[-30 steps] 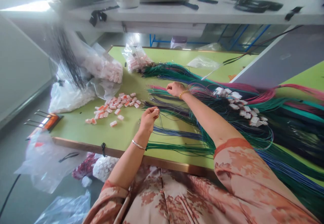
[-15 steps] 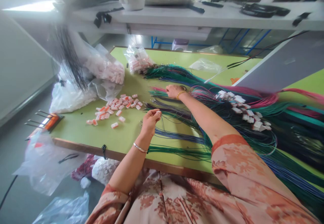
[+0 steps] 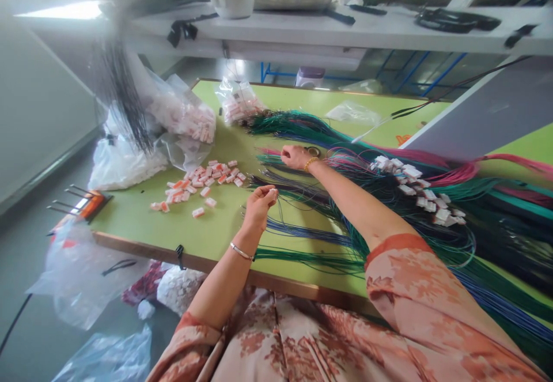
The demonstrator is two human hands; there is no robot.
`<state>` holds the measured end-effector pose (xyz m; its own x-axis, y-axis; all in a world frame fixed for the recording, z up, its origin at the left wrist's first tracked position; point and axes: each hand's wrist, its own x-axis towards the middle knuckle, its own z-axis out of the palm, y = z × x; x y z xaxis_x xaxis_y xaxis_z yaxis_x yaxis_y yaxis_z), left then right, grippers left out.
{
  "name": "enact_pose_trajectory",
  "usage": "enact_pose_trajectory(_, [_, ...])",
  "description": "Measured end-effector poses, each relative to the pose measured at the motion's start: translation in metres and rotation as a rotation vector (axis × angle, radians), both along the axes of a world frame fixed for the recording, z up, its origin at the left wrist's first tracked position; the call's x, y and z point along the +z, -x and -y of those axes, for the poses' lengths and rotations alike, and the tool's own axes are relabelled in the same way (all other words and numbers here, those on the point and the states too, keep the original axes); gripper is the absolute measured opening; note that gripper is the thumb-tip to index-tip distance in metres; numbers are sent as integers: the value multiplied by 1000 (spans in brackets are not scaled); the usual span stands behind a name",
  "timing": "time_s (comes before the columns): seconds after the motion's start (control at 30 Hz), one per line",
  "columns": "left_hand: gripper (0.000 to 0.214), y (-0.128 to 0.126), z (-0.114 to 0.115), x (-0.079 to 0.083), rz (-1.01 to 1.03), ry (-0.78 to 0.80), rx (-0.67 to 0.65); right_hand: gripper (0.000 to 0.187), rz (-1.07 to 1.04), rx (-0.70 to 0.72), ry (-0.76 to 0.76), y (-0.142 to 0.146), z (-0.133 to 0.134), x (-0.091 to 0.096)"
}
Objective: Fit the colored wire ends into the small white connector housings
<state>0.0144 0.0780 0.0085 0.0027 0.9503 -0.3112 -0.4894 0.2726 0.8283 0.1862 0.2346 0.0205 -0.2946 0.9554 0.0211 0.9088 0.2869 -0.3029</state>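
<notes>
My left hand (image 3: 258,204) is closed in a pinch on a small white connector housing (image 3: 273,192), with thin dark wires trailing from it. Just beyond it, my right hand (image 3: 294,157) bends over the ends of a bundle of pink wires (image 3: 268,152), its fingers closed; whatever lies between the fingertips is hidden. Dark grey wires (image 3: 294,183) run between the two hands. Blue wires (image 3: 309,232) and green wires (image 3: 306,256) lie nearer the front edge. Left of my hands is a loose pile of white-and-orange connectors (image 3: 201,178).
Plastic bags of connectors (image 3: 239,104) stand at the back left. White connectors on wires (image 3: 425,193) lie on the right among long cables. An orange pronged holder (image 3: 88,204) sits at the left table edge. A white shelf (image 3: 302,33) crosses above the green table (image 3: 142,220).
My right hand has shifted very slightly to the left over the pink wires. My left hand keeps its pinch on the connector. The whole view has drifted a little.
</notes>
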Motion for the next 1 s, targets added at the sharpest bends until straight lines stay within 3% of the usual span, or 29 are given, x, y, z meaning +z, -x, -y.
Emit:
enact_pose_trajectory(0.1, [37, 0, 0, 0, -10, 5, 11, 18, -73, -22, 10, 5, -4, -1])
enact_pose_trajectory(0.23, [38, 0, -1, -1, -4, 9, 26, 17, -38, -254, 5, 2, -11, 4])
enact_pose_trajectory(0.33, [36, 0, -1, -2, 4, 3, 17, 15, -85, -330, -57, 0, -12, 12])
enact_pose_trajectory(0.43, [33, 0, -1, -2, 14, 0, 1, 12, -208, -253, -132, 5, -6, 22])
enact_pose_trajectory(0.53, [30, 0, -1, -1, 42, -7, -1, 14, -452, -53, -162, 14, 10, 31])
enact_pose_trajectory(0.67, [27, -1, -3, -3, 111, -26, -3, 17, -667, 132, -94, 22, 46, 40])
enact_pose_trajectory(0.83, [23, -1, -6, -9, 185, -38, -14, 18, -752, 164, 16, 17, 89, 38])
enact_pose_trajectory(1.0, [21, -3, -9, -12, 241, -22, -24, 16, -744, 143, 30, 12, 111, 25])
